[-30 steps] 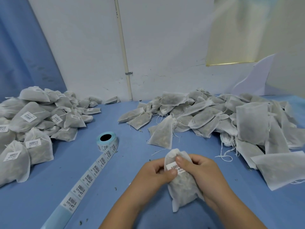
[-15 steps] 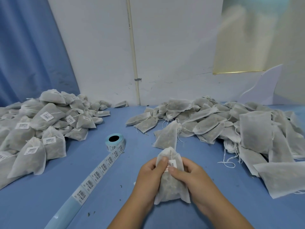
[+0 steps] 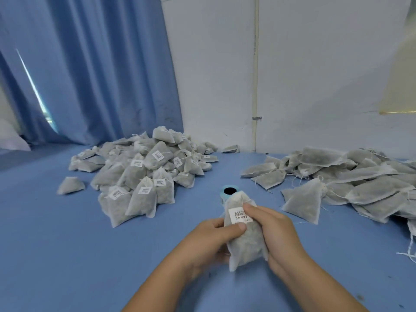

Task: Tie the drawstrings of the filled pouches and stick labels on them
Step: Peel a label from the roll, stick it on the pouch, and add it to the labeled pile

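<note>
A filled white mesh pouch (image 3: 246,244) stands upright between both hands above the blue table. A white barcode label (image 3: 239,215) sits on its upper front. My left hand (image 3: 212,240) grips the pouch from the left, with the thumb just below the label. From the right, my right hand (image 3: 273,230) holds it, fingertips on the label's right edge. The blue label roll (image 3: 229,192) shows just behind the pouch's gathered top.
A heap of labelled, tied pouches (image 3: 144,174) lies at the left centre, one stray pouch (image 3: 70,185) beside it. Unlabelled pouches (image 3: 342,181) with loose strings are piled at the right. A blue curtain (image 3: 90,70) and white wall stand behind the blue table (image 3: 67,255).
My view has swung left, so the labelled heap now sits nearer centre. The pouch stays in both hands; the left thumb has slid from the label to just below it.
</note>
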